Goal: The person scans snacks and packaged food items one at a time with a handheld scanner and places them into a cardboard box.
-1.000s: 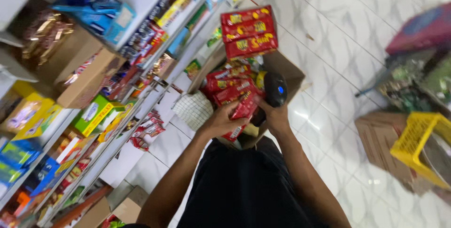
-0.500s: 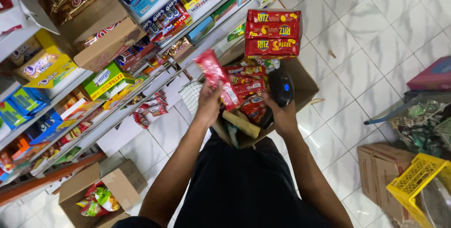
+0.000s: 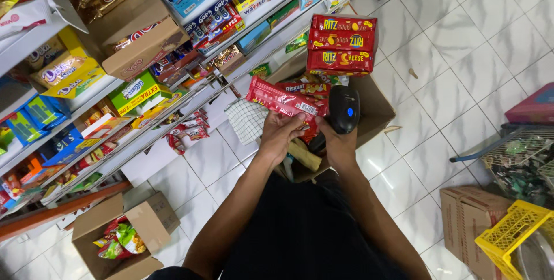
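Reading left to right, I see stocked shelves (image 3: 133, 92) crowding the left edge, then my left hand (image 3: 281, 132) gripping a red snack packet (image 3: 285, 100) above the open cardboard box (image 3: 378, 110). My right hand (image 3: 340, 141) clasps a black scanner (image 3: 344, 109) beside it. Bare white tiles (image 3: 461, 55) open rightward.

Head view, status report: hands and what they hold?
Left hand grips red snack packet. Right hand holds black scanner. Both above open carton. Nothing between them.

Shelves (image 3: 173, 113) stood packed with snack boxes at left. A yellow crate (image 3: 513, 237) sat lower right beside a closed carton (image 3: 464, 222); another open box (image 3: 124, 237) held bright packets.
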